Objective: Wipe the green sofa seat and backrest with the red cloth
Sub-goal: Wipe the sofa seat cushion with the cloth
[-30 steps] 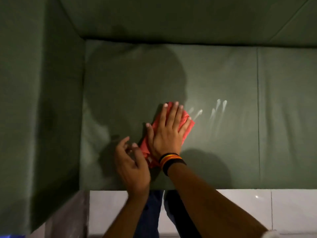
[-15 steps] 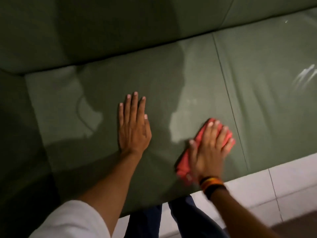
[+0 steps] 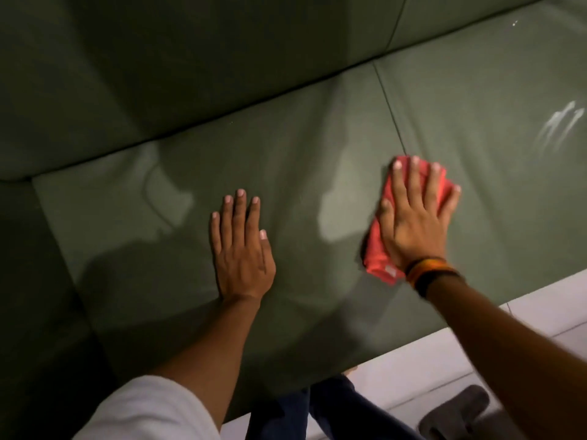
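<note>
Right hand [image 3: 413, 223], fingers spread flat, presses red cloth [image 3: 379, 249] onto green sofa seat [image 3: 301, 173] near cushion seam. Left hand [image 3: 241, 246] open, braced on seat. White streaks [image 3: 559, 125] remain rightward; backrest [image 3: 190, 74] likely unwiped.

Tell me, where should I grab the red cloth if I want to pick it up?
Take the near corner of the red cloth, coming from the front edge of the sofa seat. That bunched corner pokes out below the wrist, while the right hand presses flat over the rest. The left hand lies flat on the seat, well apart, so it is not in your way.
</note>
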`<state>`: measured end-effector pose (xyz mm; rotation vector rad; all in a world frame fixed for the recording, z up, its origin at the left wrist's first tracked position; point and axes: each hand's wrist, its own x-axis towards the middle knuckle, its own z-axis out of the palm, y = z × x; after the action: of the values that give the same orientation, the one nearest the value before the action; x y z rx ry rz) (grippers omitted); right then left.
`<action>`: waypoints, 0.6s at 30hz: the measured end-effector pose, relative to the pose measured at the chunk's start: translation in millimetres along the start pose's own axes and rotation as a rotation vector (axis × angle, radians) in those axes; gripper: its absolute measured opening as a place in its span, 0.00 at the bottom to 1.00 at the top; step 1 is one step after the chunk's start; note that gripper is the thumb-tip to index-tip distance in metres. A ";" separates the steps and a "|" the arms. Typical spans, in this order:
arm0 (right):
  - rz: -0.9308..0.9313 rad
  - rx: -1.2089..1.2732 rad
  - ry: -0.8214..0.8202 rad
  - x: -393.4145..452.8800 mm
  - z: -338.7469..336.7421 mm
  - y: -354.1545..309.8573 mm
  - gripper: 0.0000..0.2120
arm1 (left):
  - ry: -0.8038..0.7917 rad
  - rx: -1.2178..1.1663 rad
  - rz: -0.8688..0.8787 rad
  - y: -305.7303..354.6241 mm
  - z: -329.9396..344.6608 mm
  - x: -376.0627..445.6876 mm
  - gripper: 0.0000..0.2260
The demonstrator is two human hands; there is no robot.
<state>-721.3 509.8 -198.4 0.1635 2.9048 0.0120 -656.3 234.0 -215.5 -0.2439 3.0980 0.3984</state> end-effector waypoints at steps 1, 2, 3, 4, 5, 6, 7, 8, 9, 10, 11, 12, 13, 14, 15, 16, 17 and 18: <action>0.124 0.015 -0.017 -25.4 4.0 -3.4 0.30 | 0.000 -0.004 -0.003 0.2 -0.5 -0.3 0.25; 0.241 0.060 -0.038 -52.1 8.8 -14.2 0.30 | -0.002 -0.009 -0.003 1.0 -1.0 -0.9 0.25; 0.305 0.110 -0.060 -76.0 13.4 -31.8 0.31 | 0.000 -0.005 -0.002 2.0 -0.9 -1.6 0.25; 0.302 0.147 -0.076 -94.0 18.0 -53.7 0.32 | 0.008 0.002 -0.001 2.6 0.2 -2.0 0.25; 0.260 0.167 -0.083 -105.2 20.9 -76.3 0.32 | 0.015 0.005 -0.002 2.2 2.2 -2.0 0.25; 0.202 0.174 -0.082 -107.6 21.5 -95.9 0.32 | 0.018 0.002 0.000 0.9 4.0 -2.2 0.25; 0.135 0.191 -0.077 -100.3 19.7 -110.9 0.32 | 0.020 -0.004 0.004 -0.3 5.1 -3.1 0.26; 0.056 0.206 -0.074 -85.7 16.6 -119.5 0.31 | 0.025 -0.007 0.005 -1.0 5.2 -3.7 0.25; -0.055 0.214 -0.069 -66.9 13.0 -121.2 0.31 | 0.031 -0.009 0.005 -1.0 4.8 -3.3 0.25; -0.189 0.208 -0.056 -45.6 7.5 -117.2 0.30 | 0.036 -0.012 0.006 -0.2 4.0 -1.9 0.25; -0.319 0.196 -0.041 -23.9 2.9 -108.4 0.30 | 0.040 -0.015 0.008 1.3 2.8 -0.8 0.25; -0.427 0.188 -0.028 -3.1 0.4 -96.5 0.31 | 0.047 -0.013 0.007 2.8 1.9 -0.8 0.25; -0.487 0.189 -0.014 16.0 -1.9 -83.4 0.31 | 0.053 -0.005 0.004 4.6 1.4 -1.5 0.24; -0.483 0.194 0.000 30.3 -3.3 -70.7 0.31 | 0.056 0.000 -0.001 7.1 0.6 -2.2 0.24; -0.430 0.204 0.014 38.4 -4.2 -59.0 0.32 | 0.059 -0.001 -0.009 10.7 -0.1 -2.8 0.24; -0.364 0.208 0.030 40.7 -5.6 -48.0 0.33 | 0.067 -0.009 -0.018 16.7 -0.7 -2.8 0.24; -0.339 0.195 0.037 37.5 -6.9 -36.6 0.33 | 0.081 -0.024 -0.018 26.3 -0.8 -2.1 0.24; -0.389 0.169 0.028 31.2 -7.7 -23.0 0.34 | 0.095 -0.048 -0.008 40.7 0.5 -0.1 0.24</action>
<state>-755.7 490.5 -198.6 -0.3773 2.9111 -0.2980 -662.6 273.0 -205.7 -0.2835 3.1823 0.4755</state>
